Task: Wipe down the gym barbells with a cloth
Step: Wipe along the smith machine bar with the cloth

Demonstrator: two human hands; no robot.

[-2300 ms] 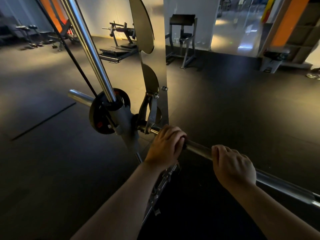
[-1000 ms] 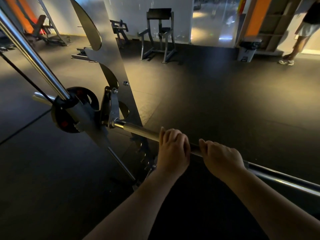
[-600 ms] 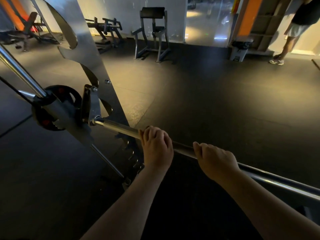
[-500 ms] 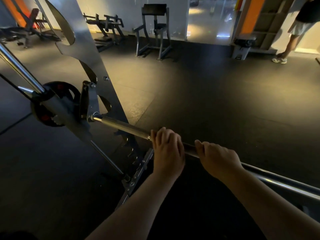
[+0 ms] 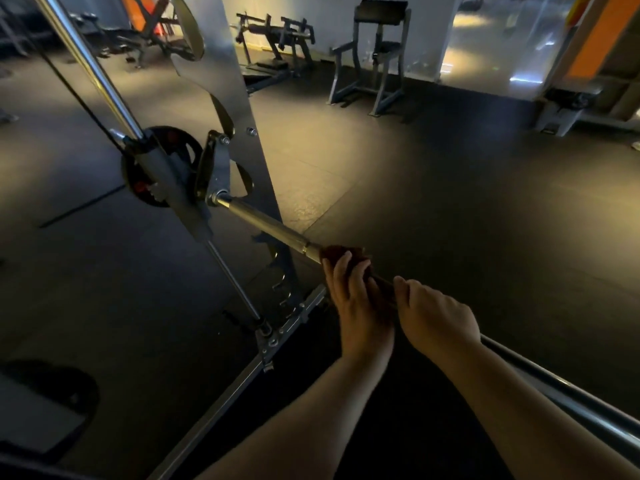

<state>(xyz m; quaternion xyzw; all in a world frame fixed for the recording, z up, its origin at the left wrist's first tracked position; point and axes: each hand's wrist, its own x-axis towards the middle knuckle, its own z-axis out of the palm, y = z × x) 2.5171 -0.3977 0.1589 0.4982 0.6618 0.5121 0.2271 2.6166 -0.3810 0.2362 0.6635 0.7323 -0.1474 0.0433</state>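
A steel barbell (image 5: 266, 226) runs from a hook on the rack at the left down to the lower right edge. A dark reddish cloth (image 5: 341, 253) is wrapped round the bar near its middle. My left hand (image 5: 356, 299) grips the cloth round the bar, fingers curled over it. My right hand (image 5: 436, 317) grips the bar just to the right, touching the cloth's end. A black weight plate (image 5: 152, 188) sits on the bar's far end behind the guide sleeve.
The rack's silver upright (image 5: 221, 84) and chrome guide rod (image 5: 93, 71) stand at the left. Its base rail (image 5: 221, 393) crosses the dark rubber floor below my arms. A grey padded stand (image 5: 377, 57) and benches line the far wall.
My left hand has slid right along the bar until it is next to my right hand. The cloth now shows above my left fingers. The view has swung back to the left.
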